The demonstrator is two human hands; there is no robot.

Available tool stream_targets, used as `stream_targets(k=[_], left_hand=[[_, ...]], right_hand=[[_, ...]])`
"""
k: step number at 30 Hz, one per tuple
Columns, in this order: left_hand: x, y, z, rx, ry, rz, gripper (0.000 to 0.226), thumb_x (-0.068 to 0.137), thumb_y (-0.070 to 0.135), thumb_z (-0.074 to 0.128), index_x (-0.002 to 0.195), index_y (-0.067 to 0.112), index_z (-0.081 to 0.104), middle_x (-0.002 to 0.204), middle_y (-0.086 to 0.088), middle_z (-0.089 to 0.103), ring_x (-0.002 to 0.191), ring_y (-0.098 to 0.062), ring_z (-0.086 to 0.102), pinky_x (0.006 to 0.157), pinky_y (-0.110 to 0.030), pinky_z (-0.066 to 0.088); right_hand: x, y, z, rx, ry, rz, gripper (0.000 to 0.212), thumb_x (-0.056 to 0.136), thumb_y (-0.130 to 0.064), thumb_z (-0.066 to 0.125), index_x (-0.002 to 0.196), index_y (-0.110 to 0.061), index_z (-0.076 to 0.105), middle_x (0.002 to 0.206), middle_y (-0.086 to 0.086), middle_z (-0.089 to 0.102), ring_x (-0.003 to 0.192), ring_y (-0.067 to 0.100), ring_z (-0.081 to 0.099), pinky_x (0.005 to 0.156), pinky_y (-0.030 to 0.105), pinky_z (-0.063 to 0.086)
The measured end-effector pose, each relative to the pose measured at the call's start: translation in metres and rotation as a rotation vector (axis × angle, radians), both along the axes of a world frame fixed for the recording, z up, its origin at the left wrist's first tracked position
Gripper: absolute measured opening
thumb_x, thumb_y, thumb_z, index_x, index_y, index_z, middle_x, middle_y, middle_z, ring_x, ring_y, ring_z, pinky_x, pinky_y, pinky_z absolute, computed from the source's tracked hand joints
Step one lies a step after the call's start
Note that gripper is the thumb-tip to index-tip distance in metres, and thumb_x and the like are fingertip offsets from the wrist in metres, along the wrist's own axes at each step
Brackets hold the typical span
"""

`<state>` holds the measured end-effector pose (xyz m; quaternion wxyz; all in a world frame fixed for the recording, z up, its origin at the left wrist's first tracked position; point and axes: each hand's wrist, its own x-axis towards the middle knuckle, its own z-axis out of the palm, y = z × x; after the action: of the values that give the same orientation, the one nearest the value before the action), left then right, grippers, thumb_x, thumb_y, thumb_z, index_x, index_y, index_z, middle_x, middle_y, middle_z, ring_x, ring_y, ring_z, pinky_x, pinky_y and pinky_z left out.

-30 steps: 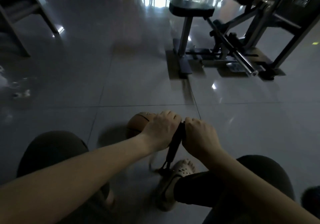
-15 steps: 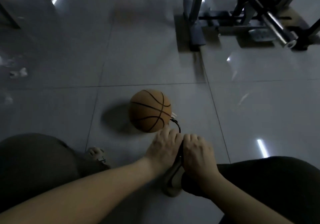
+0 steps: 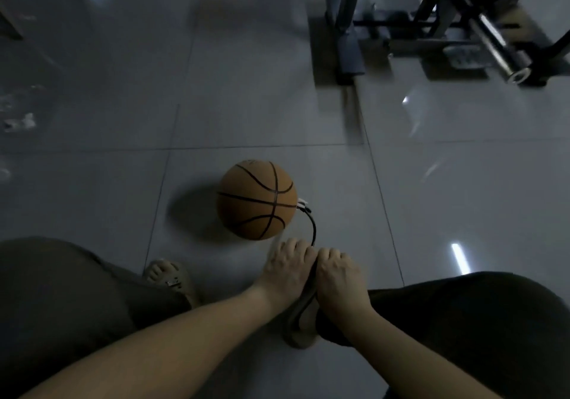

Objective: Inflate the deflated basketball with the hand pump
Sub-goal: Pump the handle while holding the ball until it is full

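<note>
Presently, the left hand (image 3: pixel 287 270) and the right hand (image 3: pixel 337 275) sit knuckle to knuckle, fingers of both curled down over the top of the hand pump (image 3: pixel 313 275). Only a dark strip of the pump shows between them; the rest is hidden beneath the hands. Both forearms reach in from the bottom edge.

Directly below the hands lies a tan sandal (image 3: pixel 300 327) on the right foot, planted at the pump's base. A second tan sandal (image 3: pixel 169 278) stands to the left, apart from the pump. Dark trouser knees frame both sides.

A black hose (image 3: pixel 314 229) rises from just above the fingers and curves up to a small white fitting (image 3: pixel 302 205) on the right side of the basketball (image 3: pixel 257 199). The ball, orange with black seams, rests on the grey tiled floor (image 3: pixel 246 105), just ahead of the hands, and appears round.

Well beyond, at upper right, stands a gym machine frame (image 3: pixel 348 28) with a steel bar (image 3: pixel 496 50).
</note>
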<state>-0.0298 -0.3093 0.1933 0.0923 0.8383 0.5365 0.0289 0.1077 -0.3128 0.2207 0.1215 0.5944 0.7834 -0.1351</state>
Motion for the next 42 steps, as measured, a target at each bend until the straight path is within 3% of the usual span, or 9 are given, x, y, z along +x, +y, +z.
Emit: stream_targets(k=[3,6,10,14,20,31,36,38,42], left_hand=[[0.000,0.002,0.032,0.018,0.067,-0.061,0.022,0.089,0.027,0.043,0.107,0.017,0.053,0.101,-0.005,0.057,0.092,-0.023,0.053,0.079,-0.035,0.044],[-0.003,0.005,0.072,0.136,-0.005,-0.039,0.035,0.085,0.019,0.025,0.101,0.015,0.056,0.099,-0.006,0.057,0.093,-0.026,0.054,0.079,-0.037,0.043],[-0.012,0.019,0.137,0.270,-0.107,-0.097,0.023,0.082,0.020,0.036,0.095,0.015,0.054,0.093,-0.006,0.056,0.085,-0.026,0.051,0.073,-0.036,0.043],[-0.008,0.026,0.174,0.339,-0.106,-0.096,0.010,0.084,0.020,0.052,0.094,0.017,0.053,0.092,-0.005,0.055,0.083,-0.024,0.051,0.070,-0.034,0.042],[0.007,-0.002,0.122,0.329,0.043,-0.065,0.021,0.084,0.025,0.040,0.097,0.021,0.056,0.088,-0.003,0.055,0.078,-0.023,0.048,0.066,-0.036,0.040],[0.015,-0.006,0.016,0.210,-0.006,0.104,0.018,0.079,0.018,0.037,0.089,0.021,0.051,0.085,-0.005,0.053,0.075,-0.022,0.047,0.061,-0.036,0.045],[0.015,-0.007,-0.012,0.159,0.006,0.096,0.018,0.080,0.018,0.035,0.094,0.019,0.046,0.085,-0.005,0.053,0.076,-0.022,0.045,0.059,-0.034,0.047],[0.017,-0.004,-0.007,0.136,0.018,0.076,0.016,0.079,0.021,0.043,0.095,0.020,0.045,0.084,-0.004,0.053,0.074,-0.021,0.046,0.059,-0.033,0.046],[0.011,-0.001,0.010,-0.041,0.070,0.065,0.035,0.079,0.024,0.067,0.106,0.021,0.045,0.098,-0.005,0.057,0.086,-0.022,0.051,0.073,-0.035,0.048]], right_hand=[[0.001,0.003,0.034,-0.065,0.068,-0.069,0.008,0.097,-0.020,0.048,0.104,-0.018,0.051,0.101,0.003,0.058,0.086,0.024,0.059,0.071,0.037,0.052],[0.003,0.004,0.083,0.019,0.117,-0.053,0.010,0.097,-0.024,0.050,0.104,-0.017,0.051,0.102,0.003,0.060,0.087,0.025,0.061,0.064,0.033,0.042],[0.004,0.009,0.149,0.235,0.153,-0.017,0.013,0.098,-0.028,0.051,0.092,-0.020,0.042,0.091,0.001,0.057,0.067,0.023,0.048,0.052,0.028,0.028],[0.009,0.010,0.181,0.359,0.173,-0.007,0.017,0.098,-0.034,0.052,0.089,-0.021,0.046,0.079,-0.005,0.050,0.066,0.018,0.056,0.059,0.031,0.045],[0.005,-0.018,0.119,0.304,0.196,-0.076,0.008,0.099,-0.023,0.043,0.100,-0.020,0.051,0.091,-0.001,0.055,0.074,0.016,0.050,0.063,0.028,0.047],[-0.001,0.001,0.022,0.084,0.065,0.016,0.018,0.096,-0.018,0.034,0.102,-0.019,0.051,0.097,0.008,0.053,0.083,0.024,0.050,0.073,0.039,0.048],[-0.002,0.002,0.008,0.028,0.001,-0.009,0.008,0.093,-0.019,0.046,0.096,-0.017,0.054,0.091,0.009,0.057,0.082,0.029,0.057,0.071,0.042,0.049],[-0.001,0.002,0.000,0.036,-0.011,-0.012,0.008,0.093,-0.018,0.046,0.094,-0.018,0.053,0.089,0.009,0.057,0.078,0.028,0.057,0.067,0.041,0.050],[0.001,0.006,0.004,-0.014,0.007,0.014,0.019,0.098,-0.018,0.038,0.111,-0.016,0.052,0.104,0.007,0.055,0.089,0.024,0.055,0.078,0.039,0.051]])
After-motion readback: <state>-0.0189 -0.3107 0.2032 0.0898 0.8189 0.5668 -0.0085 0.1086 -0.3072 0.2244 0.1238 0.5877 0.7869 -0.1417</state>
